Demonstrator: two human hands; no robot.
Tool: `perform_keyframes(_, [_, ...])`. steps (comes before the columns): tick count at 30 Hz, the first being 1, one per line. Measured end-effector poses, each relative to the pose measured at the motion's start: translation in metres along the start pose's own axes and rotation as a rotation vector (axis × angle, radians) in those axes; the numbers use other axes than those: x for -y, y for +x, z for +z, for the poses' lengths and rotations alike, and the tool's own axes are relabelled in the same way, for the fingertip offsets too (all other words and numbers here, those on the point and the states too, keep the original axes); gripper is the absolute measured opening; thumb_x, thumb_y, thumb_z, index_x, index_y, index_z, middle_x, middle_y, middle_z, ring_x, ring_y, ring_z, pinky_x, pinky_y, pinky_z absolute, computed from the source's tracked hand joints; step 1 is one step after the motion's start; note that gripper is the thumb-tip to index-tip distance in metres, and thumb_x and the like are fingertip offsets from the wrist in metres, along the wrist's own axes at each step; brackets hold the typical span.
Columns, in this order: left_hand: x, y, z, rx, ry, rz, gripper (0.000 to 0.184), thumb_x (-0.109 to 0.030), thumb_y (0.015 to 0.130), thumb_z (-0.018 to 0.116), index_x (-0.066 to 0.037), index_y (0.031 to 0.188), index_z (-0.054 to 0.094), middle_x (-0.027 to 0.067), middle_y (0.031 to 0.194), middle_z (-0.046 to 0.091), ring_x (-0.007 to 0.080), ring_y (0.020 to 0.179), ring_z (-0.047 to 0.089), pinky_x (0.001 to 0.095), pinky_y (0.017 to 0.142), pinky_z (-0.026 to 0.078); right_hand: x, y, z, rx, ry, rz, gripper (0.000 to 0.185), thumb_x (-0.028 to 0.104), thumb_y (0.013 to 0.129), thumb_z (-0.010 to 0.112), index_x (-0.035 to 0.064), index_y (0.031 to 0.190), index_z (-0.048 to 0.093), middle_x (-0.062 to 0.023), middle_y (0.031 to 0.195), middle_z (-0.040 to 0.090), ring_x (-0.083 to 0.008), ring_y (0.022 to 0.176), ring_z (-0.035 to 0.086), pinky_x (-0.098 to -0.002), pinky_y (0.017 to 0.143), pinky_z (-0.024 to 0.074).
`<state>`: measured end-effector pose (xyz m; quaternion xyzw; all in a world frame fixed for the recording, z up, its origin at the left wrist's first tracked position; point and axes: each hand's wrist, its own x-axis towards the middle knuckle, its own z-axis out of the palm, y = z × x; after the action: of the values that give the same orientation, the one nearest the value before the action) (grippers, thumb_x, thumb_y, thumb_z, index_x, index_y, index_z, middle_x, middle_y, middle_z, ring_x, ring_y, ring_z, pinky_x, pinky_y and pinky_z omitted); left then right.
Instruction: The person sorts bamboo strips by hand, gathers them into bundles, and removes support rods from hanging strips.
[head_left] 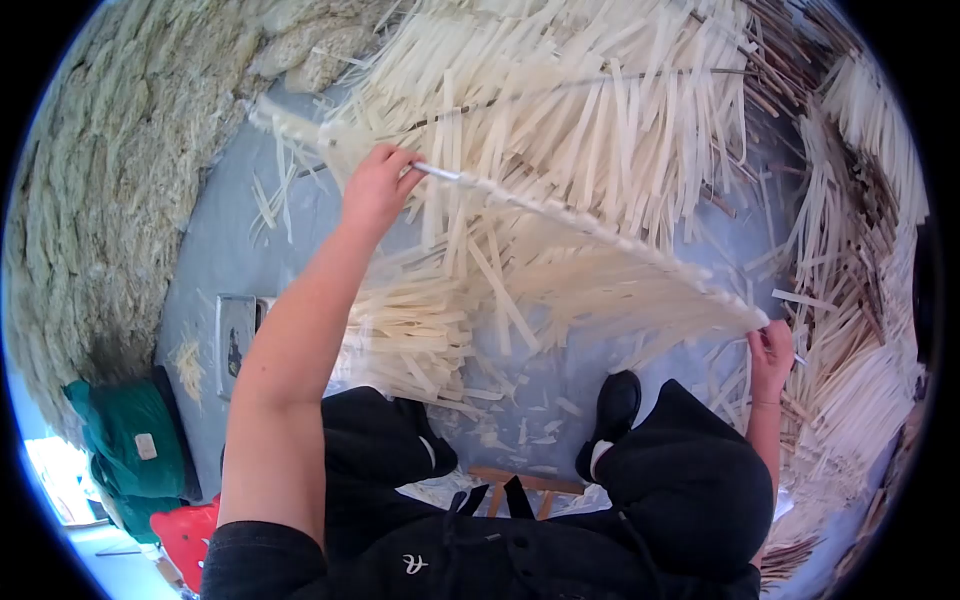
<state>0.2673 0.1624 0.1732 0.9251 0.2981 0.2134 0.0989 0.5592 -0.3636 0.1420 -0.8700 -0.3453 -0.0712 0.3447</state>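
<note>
Shaggy, pale fibrous mass [110, 180] fills left edge of frame, up to upper left. Grey floor [240, 240] spreads through center. Shallow metal-rimmed tray [221, 345] at center left. Green fabric bundle [115, 415] with pale tag [146, 446], lower left; red object [185, 540] just below. Wooden stool [525, 481], partly hidden, bottom center. Bright white patch [60, 485] glares, far lower left.

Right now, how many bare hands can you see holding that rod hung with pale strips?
2. The left hand grips the rod left of the picture's centre; the right hand holds its lower end, farther right. No other hands show.
</note>
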Motion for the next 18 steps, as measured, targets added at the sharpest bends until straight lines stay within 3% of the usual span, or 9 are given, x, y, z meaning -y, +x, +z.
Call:
perform_keyframes(3, [-0.003,0.007,0.014,0.026,-0.101,0.080,0.021,-0.027,0.083,0.068,-0.014,0.101,0.066,0.0084,0.099,0.062,0.0265,0.081,0.063,0.0367,0.071,0.050,-0.021,0.001,-0.017,0.111,-0.104,-0.036,0.015,0.007,0.070,0.069,0.0025,0.084,0.064,-0.0112,0.069,0.052,-0.0284,0.067,0.051,-0.0363,0.064,0.0427])
perform_keyframes(5, [0.022,-0.020,0.056,0.355,0.097,-0.097,0.025,-0.034,0.083,0.067,-0.015,0.100,0.067,0.0093,0.101,0.063,0.0279,0.091,0.062,0.0384,0.078,0.050,-0.034,-0.003,-0.006,0.171,-0.126,-0.039,0.017,0.008,0.069,0.070,0.0032,0.085,0.065,-0.0114,0.070,0.054,-0.0296,0.068,0.053,-0.0377,0.064,0.0429])
perform_keyframes(8, [0.032,-0.070,0.075,0.549,0.132,-0.145,0.029,-0.038,0.081,0.068,-0.016,0.099,0.067,0.0094,0.101,0.064,0.0291,0.097,0.061,0.0399,0.082,0.049,-0.030,-0.003,0.004,0.274,-0.159,-0.065,0.019,0.012,0.069,0.071,0.0049,0.087,0.067,-0.0114,0.072,0.057,-0.0314,0.072,0.056,-0.0398,0.066,0.0428])
perform_keyframes(11, [0.041,-0.105,0.074,0.527,0.039,-0.232,0.026,-0.036,0.081,0.068,-0.016,0.097,0.067,0.0091,0.100,0.064,0.0301,0.096,0.061,0.0397,0.082,0.049,-0.015,0.003,0.012,0.318,-0.184,-0.115,0.019,0.017,0.071,0.071,0.0059,0.086,0.068,-0.0112,0.073,0.058,-0.0328,0.074,0.057,-0.0402,0.067,0.0420])
perform_keyframes(15, [0.042,-0.101,0.044,0.215,-0.003,-0.239,0.022,-0.031,0.080,0.069,-0.017,0.096,0.067,0.0059,0.097,0.064,0.0285,0.083,0.064,0.0394,0.072,0.051,-0.009,0.006,0.016,0.292,-0.211,-0.158,0.021,0.023,0.076,0.069,0.0054,0.086,0.065,-0.0103,0.072,0.057,-0.0331,0.073,0.056,-0.0398,0.069,0.0409])
perform_keyframes(18, [0.006,-0.057,-0.005,0.064,-0.030,-0.063,0.015,-0.019,0.081,0.069,-0.017,0.096,0.067,0.0016,0.095,0.065,0.0250,0.075,0.064,0.0336,0.065,0.051,-0.008,0.006,0.002,0.213,-0.257,-0.034,0.021,0.017,0.076,0.068,0.0029,0.090,0.061,-0.0122,0.078,0.057,-0.0337,0.078,0.054,-0.0410,0.071,0.0411])
